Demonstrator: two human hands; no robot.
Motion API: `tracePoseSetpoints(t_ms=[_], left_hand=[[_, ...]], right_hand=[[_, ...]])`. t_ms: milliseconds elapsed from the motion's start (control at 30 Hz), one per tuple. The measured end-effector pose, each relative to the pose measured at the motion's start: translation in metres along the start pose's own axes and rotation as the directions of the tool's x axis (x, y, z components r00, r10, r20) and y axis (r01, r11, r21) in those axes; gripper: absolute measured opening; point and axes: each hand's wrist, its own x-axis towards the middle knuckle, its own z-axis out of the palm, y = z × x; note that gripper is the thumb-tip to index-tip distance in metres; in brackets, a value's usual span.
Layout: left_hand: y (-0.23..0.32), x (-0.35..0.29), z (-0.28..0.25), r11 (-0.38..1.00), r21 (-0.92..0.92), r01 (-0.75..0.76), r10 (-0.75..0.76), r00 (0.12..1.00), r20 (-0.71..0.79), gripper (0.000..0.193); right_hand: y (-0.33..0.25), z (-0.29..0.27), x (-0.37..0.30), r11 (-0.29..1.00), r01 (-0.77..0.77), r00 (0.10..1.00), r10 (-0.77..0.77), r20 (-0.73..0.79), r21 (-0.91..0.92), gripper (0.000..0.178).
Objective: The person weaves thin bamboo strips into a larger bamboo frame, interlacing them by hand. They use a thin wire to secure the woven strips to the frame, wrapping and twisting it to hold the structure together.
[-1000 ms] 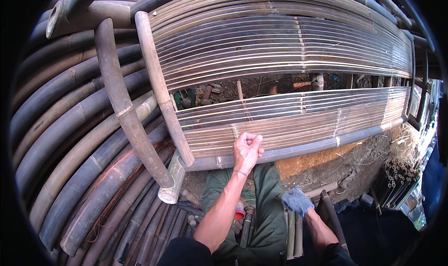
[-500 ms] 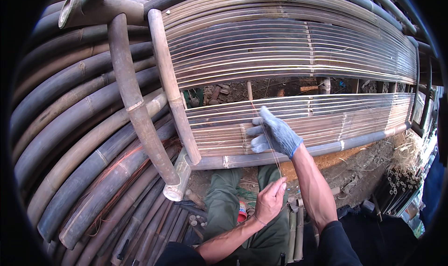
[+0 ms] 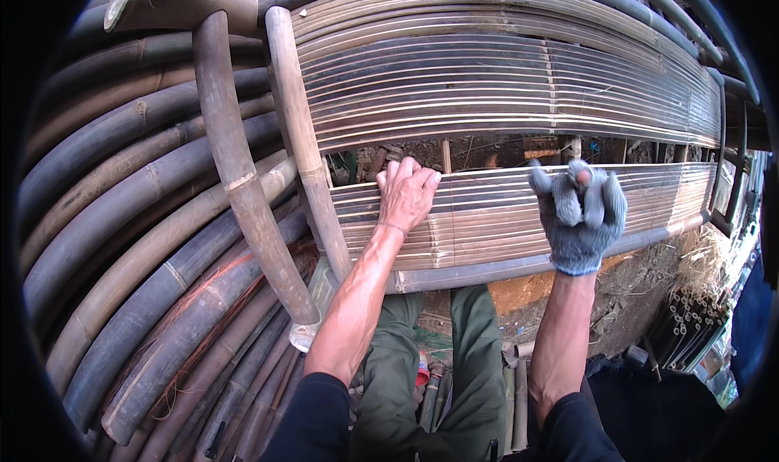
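A bamboo bench-like frame (image 3: 422, 279) lies before me, with two panels of thin slats and a gap between them. My left hand (image 3: 406, 194), bare, is closed over the near panel's inner edge, its fingers curled round the outermost bamboo slat (image 3: 487, 172); the fingertips are hidden in the gap. My right hand (image 3: 578, 214), in a grey knit glove, is raised over the same panel farther right. Its fingers are curled in and slightly blurred, and a bare fingertip shows through the glove. What it holds, if anything, I cannot make out.
Thick curved bamboo poles (image 3: 122, 194) are stacked on the left, with orange strands (image 3: 211, 316) among them. A bamboo leg (image 3: 235, 170) slants down beside the frame. Cut thin bamboo (image 3: 690, 324) lies bundled at the right, below straw (image 3: 702, 271).
My left hand has gone from below the frame, where it held a thin strand, up to the panel's edge. My gloved right hand has moved right, and its fingers have curled.
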Motion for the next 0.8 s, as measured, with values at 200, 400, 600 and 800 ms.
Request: tracePoseSetpoints(t_ms=[200, 400, 600, 800], left_hand=[[0.002, 0.004, 0.001, 0.994, 0.104, 0.030, -0.039, 0.995, 0.090, 0.029], [0.000, 0.006, -0.002, 0.994, 0.102, 0.037, -0.052, 0.987, 0.151, 0.032], [-0.004, 0.009, -0.011, 0.988, 0.112, 0.108, -0.131, 0.966, 0.223, 0.032], [0.001, 0.003, -0.006, 0.998, 0.060, 0.012, -0.022, 0.987, 0.161, 0.031]], right_hand=[[0.010, -0.070, -0.024, -0.708, -0.311, 0.716, 0.264, -0.646, -0.634, 0.038], [0.124, -0.011, -0.097, -0.507, 0.237, 0.951, 0.297, 0.090, -0.829, 0.018], [0.033, -0.084, -0.113, -0.484, 0.170, 0.849, 0.515, -0.122, -0.859, 0.013], [0.057, -0.088, -0.140, -0.440, 0.064, 0.927, 0.358, -0.109, -0.896, 0.011]])
